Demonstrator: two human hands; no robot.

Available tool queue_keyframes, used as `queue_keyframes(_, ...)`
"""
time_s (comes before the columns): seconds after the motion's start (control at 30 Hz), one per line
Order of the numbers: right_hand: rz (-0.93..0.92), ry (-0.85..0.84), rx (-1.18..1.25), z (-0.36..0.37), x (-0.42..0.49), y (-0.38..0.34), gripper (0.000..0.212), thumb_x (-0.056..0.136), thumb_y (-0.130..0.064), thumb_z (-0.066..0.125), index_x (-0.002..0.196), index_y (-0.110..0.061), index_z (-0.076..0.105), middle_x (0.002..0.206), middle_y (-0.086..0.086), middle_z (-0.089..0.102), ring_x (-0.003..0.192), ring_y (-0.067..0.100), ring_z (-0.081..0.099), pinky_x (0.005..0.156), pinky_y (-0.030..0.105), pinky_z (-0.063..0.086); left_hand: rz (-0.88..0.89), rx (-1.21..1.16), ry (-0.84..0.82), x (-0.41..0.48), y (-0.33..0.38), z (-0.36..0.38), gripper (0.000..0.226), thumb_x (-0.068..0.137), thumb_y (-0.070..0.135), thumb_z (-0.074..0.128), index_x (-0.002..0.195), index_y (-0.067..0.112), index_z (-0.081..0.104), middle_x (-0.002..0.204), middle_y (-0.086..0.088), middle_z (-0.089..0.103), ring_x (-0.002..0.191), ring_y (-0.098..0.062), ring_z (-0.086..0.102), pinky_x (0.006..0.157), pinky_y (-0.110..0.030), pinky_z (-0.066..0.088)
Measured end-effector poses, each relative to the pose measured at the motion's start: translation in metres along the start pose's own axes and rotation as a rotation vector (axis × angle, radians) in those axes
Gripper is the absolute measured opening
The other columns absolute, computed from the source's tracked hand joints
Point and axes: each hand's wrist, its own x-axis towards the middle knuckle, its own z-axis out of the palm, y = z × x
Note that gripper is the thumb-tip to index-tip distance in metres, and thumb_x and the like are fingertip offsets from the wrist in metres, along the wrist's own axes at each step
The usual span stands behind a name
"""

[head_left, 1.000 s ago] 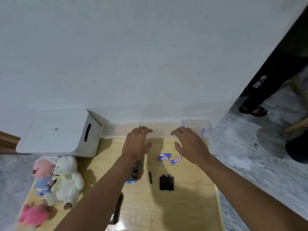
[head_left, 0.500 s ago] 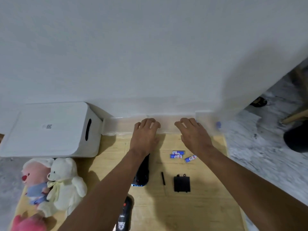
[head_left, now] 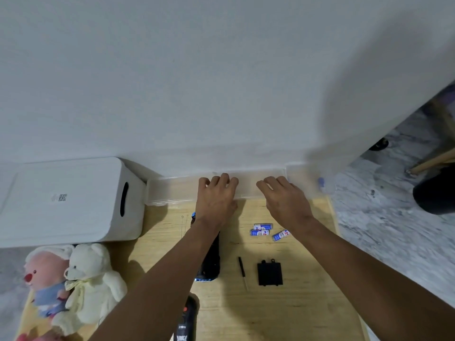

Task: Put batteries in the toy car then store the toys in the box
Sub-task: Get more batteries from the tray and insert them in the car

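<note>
Your left hand [head_left: 216, 195] and right hand [head_left: 285, 198] now rest side by side on a clear plastic container [head_left: 172, 193] that stands against the wall at the far edge of the wooden table [head_left: 295, 311]. A second ago both hands hovered short of it with fingers spread. Now the fingers of each hand curl over its top edge, taking hold of it.

The black toy car [head_left: 209, 264] lies on the table, partly hidden under your left forearm. Three blue-and-white batteries [head_left: 263, 230] lie loose just beside your right wrist, not yet in the car. The black battery cover [head_left: 269, 273] lies nearer you, with a small screwdriver [head_left: 242, 269] between it and the car.

A white box [head_left: 66, 200] with a handle slot sits at the far left. A white teddy bear [head_left: 91, 284] and a pink plush toy [head_left: 46, 274] sit in front of it.

You seem to be fetching the container first; the battery step has not begun.
</note>
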Motion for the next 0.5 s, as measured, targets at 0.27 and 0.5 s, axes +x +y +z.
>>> queue_keyframes(0.27, 0.016, -0.066, 0.284, -0.028, -0.027, -0.010, 0.043, 0.083, -0.020, 0.068, 0.126, -0.020, 0.062, 0.122, 0.001, 0.061, 0.107, 0.025, 0.060, 0.085, 0.038, 0.053, -0.165, -0.444, -0.078, -0.014, -0.008, -0.034, 0.029, 0.090, 0.029, 0.071, 0.117, 0.021, 0.066, 0.120, 0.000, 0.066, 0.112, -0.024, 0.060, 0.094, -0.039, 0.046)
queue_keyframes(0.5, 0.012, -0.294, 0.408, -0.038, -0.059, -0.023, 0.033, 0.080, -0.011, 0.062, 0.111, -0.022, 0.060, 0.107, -0.004, 0.058, 0.101, 0.023, 0.052, 0.077, 0.035, 0.047, -0.482, -0.649, 0.000, -0.087, -0.029, -0.047, 0.031, 0.086, 0.032, 0.070, 0.113, 0.027, 0.057, 0.111, 0.006, 0.059, 0.099, -0.017, 0.062, 0.071, -0.032, 0.052)
